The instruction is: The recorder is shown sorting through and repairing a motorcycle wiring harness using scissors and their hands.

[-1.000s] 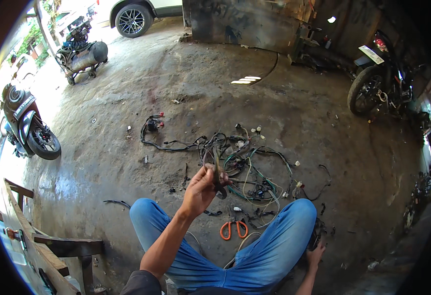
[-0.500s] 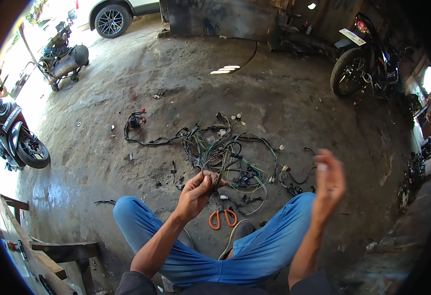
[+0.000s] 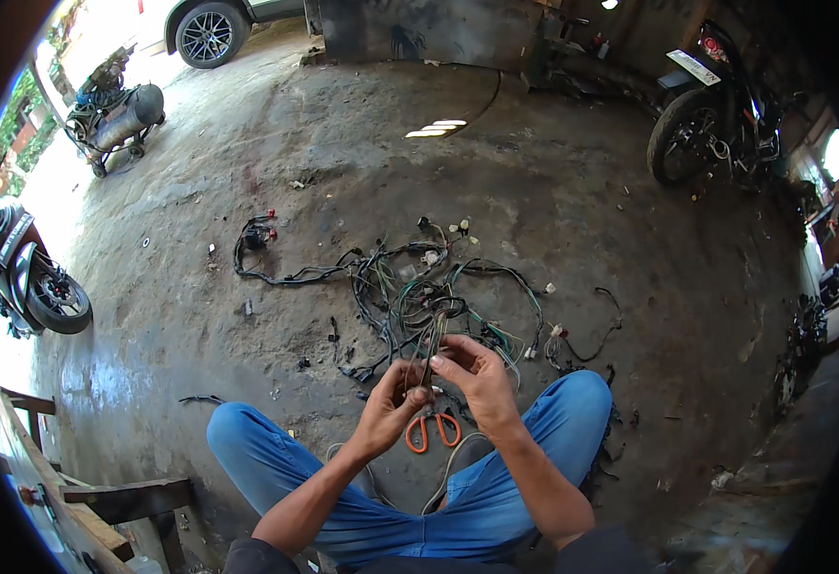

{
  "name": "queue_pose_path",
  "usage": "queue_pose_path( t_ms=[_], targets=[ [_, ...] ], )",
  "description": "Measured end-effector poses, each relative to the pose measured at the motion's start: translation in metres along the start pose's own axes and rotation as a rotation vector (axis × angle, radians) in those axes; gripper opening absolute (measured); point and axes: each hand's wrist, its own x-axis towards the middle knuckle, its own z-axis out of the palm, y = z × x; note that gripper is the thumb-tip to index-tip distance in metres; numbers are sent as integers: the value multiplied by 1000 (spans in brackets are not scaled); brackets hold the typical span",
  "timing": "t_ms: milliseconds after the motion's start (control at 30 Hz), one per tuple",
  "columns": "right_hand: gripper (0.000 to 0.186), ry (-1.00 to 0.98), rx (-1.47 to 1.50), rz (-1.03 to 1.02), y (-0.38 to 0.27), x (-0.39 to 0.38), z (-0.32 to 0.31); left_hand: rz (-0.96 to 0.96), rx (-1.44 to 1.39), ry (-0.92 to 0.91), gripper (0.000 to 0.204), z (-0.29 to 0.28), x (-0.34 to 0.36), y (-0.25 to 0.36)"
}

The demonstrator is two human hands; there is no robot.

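Note:
A tangled wiring harness of black, green and pale wires with white connectors is spread on the floor in front of me. A bundle of its wires rises between my hands. My left hand is closed round the lower part of that bundle, thumb pressed on it. Just above and to the right, my right hand pinches the same wires between thumb and fingers. Scissors with orange handles lie on the floor between my feet, just below my hands; their blades are hidden.
My bent knees in jeans flank the work. A wooden bench stands at the lower left. Motorcycles are parked at the left and far right. An air compressor and a car wheel are at the far left.
My right hand has come in from the right, where it was raised and apart, and now grips the wires beside my left hand. The left hand has dropped slightly lower.

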Motion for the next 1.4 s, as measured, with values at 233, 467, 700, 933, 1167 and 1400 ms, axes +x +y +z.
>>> queue_pose_path(
  t_ms=[233,467,700,933,1167,1400],
  targets=[
    [28,-2,-162,-113,9,0,1,256,615,137,18,-7,8,14],
    [26,-71,-293,-181,2,-1,1,136,392,69,22,-8,7,27],
    [24,-75,-272,-130,-13,-6,4,182,477,45,25,-14,9,34],
    [30,-107,-57,-19,-12,-7,-6,58,253,69,23,-18,7,42],
    [26,-95,-19,9,-17,-6,-8,51,96,90,21,-21,9,47],
    [27,-98,-69,5,-17,-5,-8,66,55,100,19,-21,9,44]
  ],
)
